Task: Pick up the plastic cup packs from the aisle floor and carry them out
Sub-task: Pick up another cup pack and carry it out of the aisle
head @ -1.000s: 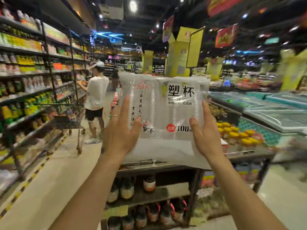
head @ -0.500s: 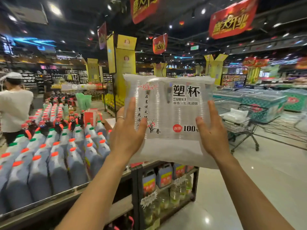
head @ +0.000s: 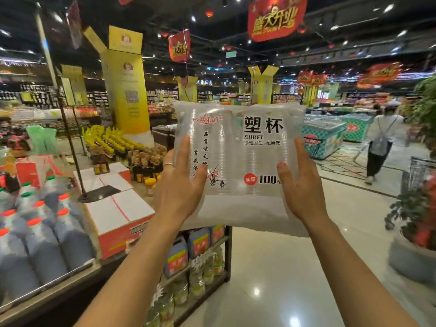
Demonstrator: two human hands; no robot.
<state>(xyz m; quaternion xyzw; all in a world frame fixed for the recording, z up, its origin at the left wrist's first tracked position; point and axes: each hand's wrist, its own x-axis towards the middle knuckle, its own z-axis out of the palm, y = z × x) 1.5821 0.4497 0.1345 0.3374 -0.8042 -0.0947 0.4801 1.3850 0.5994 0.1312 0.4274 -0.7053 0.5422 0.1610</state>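
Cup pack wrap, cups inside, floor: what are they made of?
Cup pack: thin clear plastic film, glossy and printed, creased at its sealed edges. Cups inside: clear ribbed plastic, seen through the film. Floor: probably polished stone or ceramic tile; it mirrors the ceiling lights.

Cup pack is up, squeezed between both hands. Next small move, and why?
Probably step forward-right onto the bare tiled floor, keeping the plastic cup pack level. The left hand and right hand only press its sides with straight fingers, so a gentle move suits, and the oil-bottle shelf stands close on the left.
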